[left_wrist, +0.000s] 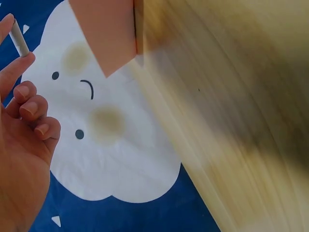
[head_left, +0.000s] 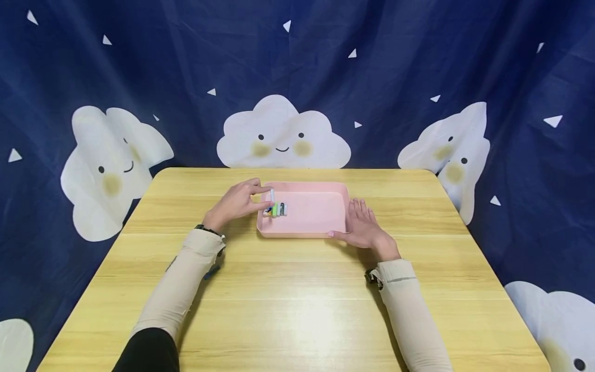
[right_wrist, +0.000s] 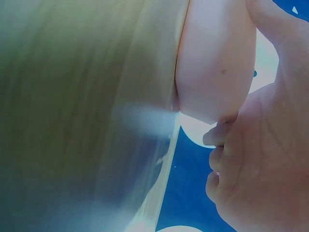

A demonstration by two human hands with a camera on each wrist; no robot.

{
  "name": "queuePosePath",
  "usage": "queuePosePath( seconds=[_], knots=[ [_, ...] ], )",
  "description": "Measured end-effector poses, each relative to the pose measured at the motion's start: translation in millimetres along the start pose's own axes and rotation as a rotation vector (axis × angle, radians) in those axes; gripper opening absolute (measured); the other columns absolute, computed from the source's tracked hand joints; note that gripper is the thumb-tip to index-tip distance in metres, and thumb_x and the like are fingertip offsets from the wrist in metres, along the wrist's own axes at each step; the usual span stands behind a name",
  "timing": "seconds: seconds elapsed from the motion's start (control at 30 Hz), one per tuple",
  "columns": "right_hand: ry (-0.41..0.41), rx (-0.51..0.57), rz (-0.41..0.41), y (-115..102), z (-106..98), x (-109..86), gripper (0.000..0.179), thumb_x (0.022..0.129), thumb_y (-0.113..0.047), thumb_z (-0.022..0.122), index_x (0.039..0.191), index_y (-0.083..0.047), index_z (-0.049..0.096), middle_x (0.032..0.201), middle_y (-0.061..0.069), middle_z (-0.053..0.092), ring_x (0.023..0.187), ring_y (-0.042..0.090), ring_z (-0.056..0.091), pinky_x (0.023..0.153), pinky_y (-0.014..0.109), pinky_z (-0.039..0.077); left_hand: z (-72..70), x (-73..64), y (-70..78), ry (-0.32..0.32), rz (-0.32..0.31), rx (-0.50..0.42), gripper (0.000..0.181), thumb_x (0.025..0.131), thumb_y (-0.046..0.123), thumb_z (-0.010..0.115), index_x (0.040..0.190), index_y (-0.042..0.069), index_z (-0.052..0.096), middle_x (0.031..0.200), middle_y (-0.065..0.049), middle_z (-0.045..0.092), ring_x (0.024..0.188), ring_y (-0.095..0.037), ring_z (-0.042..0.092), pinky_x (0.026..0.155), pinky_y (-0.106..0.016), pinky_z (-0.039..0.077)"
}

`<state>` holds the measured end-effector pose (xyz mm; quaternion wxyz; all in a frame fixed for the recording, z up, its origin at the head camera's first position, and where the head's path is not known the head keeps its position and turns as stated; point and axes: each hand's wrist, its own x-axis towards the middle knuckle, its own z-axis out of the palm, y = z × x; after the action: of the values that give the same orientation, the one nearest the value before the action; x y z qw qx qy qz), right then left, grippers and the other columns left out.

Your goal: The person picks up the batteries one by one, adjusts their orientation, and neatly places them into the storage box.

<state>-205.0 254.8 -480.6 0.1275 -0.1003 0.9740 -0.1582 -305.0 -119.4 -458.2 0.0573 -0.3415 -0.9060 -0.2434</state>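
Between the thumb and index finger, my left hand (head_left: 237, 201) pinches a small white battery (head_left: 272, 195) upright above the left end of a pink tray (head_left: 316, 234). In the left wrist view the pale battery (left_wrist: 19, 38) spans the two fingertips, while the other fingers curl toward the palm. Below it, several small batteries (head_left: 282, 208), green, dark and multicoloured, stand side by side in the tray's left part. My right hand (head_left: 364, 227) rests against the tray's right end, fingers fairly straight and thumb at the front corner. The right wrist view shows it beside the tray wall (right_wrist: 217, 63).
The tray stands on a light wooden table (head_left: 288, 294), toward its far edge. A small dark blue object (head_left: 212, 272) lies by the left wrist, partly hidden by the sleeve. Behind the table hangs a dark blue curtain (head_left: 186, 67) with white clouds.
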Motion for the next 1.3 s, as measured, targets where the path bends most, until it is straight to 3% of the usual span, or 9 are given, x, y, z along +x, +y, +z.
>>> queuePosePath(
  seconds=[0.3,0.47,0.57,0.73,0.97,1.23,1.3],
  knots=[
    [-0.001,-0.006,0.000,-1,-1,0.4,0.122,0.093,-0.076,0.051,0.161,0.009,-0.006,0.171,0.028,-0.009,0.160,0.045,-0.010,0.129,0.059,-0.001,11.2,13.1,2.6,-0.089,-0.002,-0.001,0.059,0.090,0.046,0.078,0.138,0.012,0.067,0.099,-0.014,0.059,0.079,-0.022,0.048,0.068,-0.036,0.040],
    [0.001,-0.019,0.001,-2,-2,0.2,0.122,0.093,-0.076,0.050,0.161,0.009,-0.005,0.171,0.028,-0.008,0.160,0.046,-0.008,0.129,0.061,0.000,18.9,16.8,2.8,-0.125,0.016,-0.002,0.062,0.091,0.048,0.076,0.139,0.010,0.066,0.127,-0.013,0.066,0.105,-0.028,0.064,0.091,-0.047,0.053],
    [-0.002,-0.020,0.006,-2,-2,0.1,0.122,0.093,-0.076,0.050,0.161,0.009,-0.006,0.171,0.027,-0.009,0.160,0.045,-0.008,0.129,0.060,0.000,24.2,19.1,3.2,-0.129,0.052,-0.003,0.060,0.091,0.046,0.077,0.137,0.009,0.067,0.135,-0.014,0.065,0.108,-0.030,0.067,0.094,-0.047,0.054],
    [-0.001,-0.006,0.009,-2,-1,-0.2,0.123,0.093,-0.076,0.051,0.161,0.009,-0.005,0.171,0.028,-0.008,0.160,0.045,-0.008,0.129,0.060,-0.001,31.5,23.9,6.0,-0.136,0.087,0.030,0.059,0.089,0.046,0.080,0.134,0.009,0.070,0.128,-0.015,0.068,0.099,-0.028,0.066,0.087,-0.043,0.053],
    [-0.006,0.002,0.011,-1,-1,-1.4,0.123,0.093,-0.077,0.050,0.161,0.009,-0.006,0.171,0.027,-0.009,0.160,0.045,-0.009,0.129,0.060,-0.002,41.4,31.5,9.1,-0.187,0.101,0.163,0.057,0.090,0.049,0.077,0.133,0.012,0.071,0.093,-0.008,0.060,0.098,-0.024,0.055,0.077,-0.037,0.042],
    [-0.005,-0.008,0.008,-2,0,-0.6,0.124,0.092,-0.079,0.049,0.161,0.009,-0.005,0.171,0.028,-0.009,0.160,0.046,-0.008,0.128,0.061,-0.002,52.2,36.6,6.1,-0.211,0.154,0.247,0.053,0.092,0.054,0.073,0.128,0.015,0.075,0.084,-0.001,0.055,0.092,-0.022,0.052,0.105,-0.044,0.044],
    [-0.003,-0.013,0.009,-2,0,-0.8,0.124,0.092,-0.078,0.049,0.161,0.009,-0.005,0.171,0.028,-0.009,0.160,0.046,-0.007,0.128,0.061,-0.002,53.8,37.0,5.4,-0.217,0.149,0.265,0.053,0.092,0.055,0.072,0.129,0.016,0.075,0.085,0.000,0.055,0.092,-0.021,0.052,0.106,-0.044,0.044]
  ],
)
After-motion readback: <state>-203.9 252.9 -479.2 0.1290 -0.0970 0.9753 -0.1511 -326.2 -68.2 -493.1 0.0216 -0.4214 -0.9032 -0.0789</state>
